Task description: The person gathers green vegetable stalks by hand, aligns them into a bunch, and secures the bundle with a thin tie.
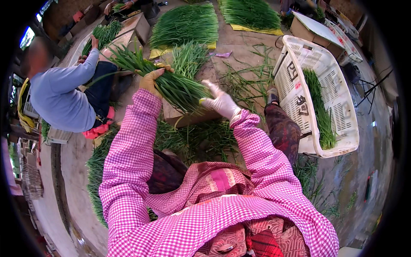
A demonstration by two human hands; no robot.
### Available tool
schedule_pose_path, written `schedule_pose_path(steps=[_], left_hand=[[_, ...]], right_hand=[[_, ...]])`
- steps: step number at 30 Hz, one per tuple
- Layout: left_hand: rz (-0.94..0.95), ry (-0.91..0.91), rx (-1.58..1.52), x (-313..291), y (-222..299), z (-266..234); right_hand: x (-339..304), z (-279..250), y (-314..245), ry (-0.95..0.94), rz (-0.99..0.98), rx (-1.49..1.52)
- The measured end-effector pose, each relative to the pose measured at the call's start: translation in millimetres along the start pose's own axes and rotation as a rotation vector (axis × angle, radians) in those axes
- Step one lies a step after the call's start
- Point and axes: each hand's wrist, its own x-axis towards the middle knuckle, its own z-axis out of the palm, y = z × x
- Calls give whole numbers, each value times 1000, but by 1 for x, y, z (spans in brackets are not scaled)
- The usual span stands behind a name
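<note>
My left hand [153,80], in a yellowish glove, is wrapped round a bunch of long green chives [176,89]. The bunch lies slantwise in the air, its loose leaf tips fanning out to the upper left. At its lower right end is my right hand [221,102], in a pale, thin glove, with thumb and fingers apart; whether it touches the stalks I cannot tell. Beneath the bunch stands a low cardboard box [188,118], and another heap of chives [190,58] lies on its far part.
A white slatted crate [314,128] holding chives [319,109] stands at my right. Two big chive piles [184,25] [248,17] lie on yellow sheets ahead. At left a co-worker in a light blue top [70,92] holds chives [100,36]. Loose leaves [192,139] litter the floor.
</note>
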Motion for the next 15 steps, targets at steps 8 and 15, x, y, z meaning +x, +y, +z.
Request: schedule_pose_path(steps=[8,15], left_hand=[[-8,-159,-12,-32,9,-7],[333,-339,549,-55,31,-14]], right_hand=[[-19,32,-54,118,421,871],[-19,28,-88,255,302,826]])
